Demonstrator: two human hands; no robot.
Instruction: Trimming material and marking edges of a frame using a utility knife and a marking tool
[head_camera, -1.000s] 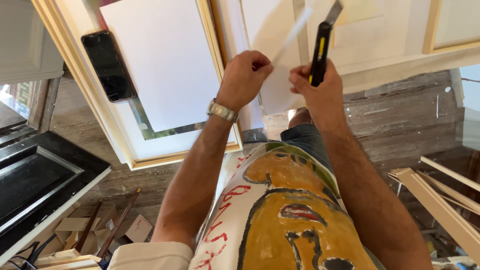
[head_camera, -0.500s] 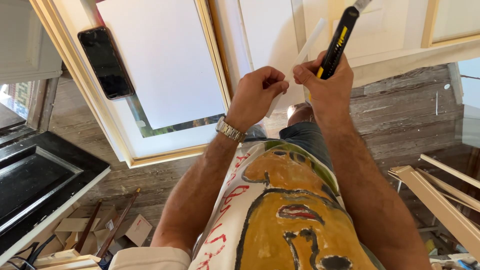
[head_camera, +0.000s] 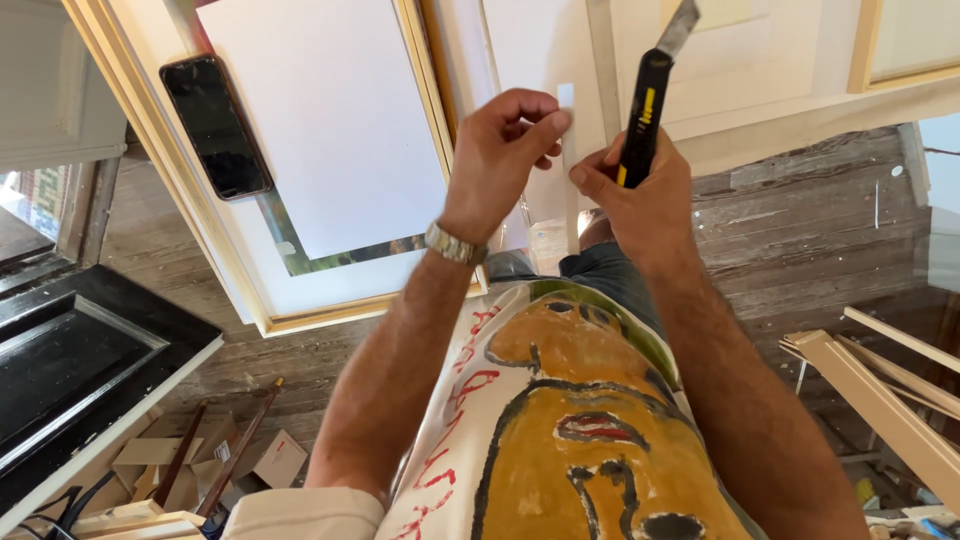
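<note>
Weathered grey floorboards (head_camera: 800, 230) run beneath a pale bench (head_camera: 790, 110) that carries a light wooden frame (head_camera: 180, 190) with a white sheet (head_camera: 330, 120) lying inside it. A black phone (head_camera: 215, 125) rests on the frame's left border, beside the sheet. Wooden mouldings (head_camera: 880, 390) lean low on the right, well apart from the frame, and scrap wood and cardboard (head_camera: 200, 460) lie on the floor below it. Just right of the frame, the left hand (head_camera: 500, 160), a metal watch (head_camera: 455, 245) on its wrist, pinches a narrow white paper strip (head_camera: 567, 150) between thumb and fingers. The right hand (head_camera: 640, 195) touches the strip's lower part with its fingertips and is clenched around a black and yellow utility knife (head_camera: 645, 115), blade pointing up.
</note>
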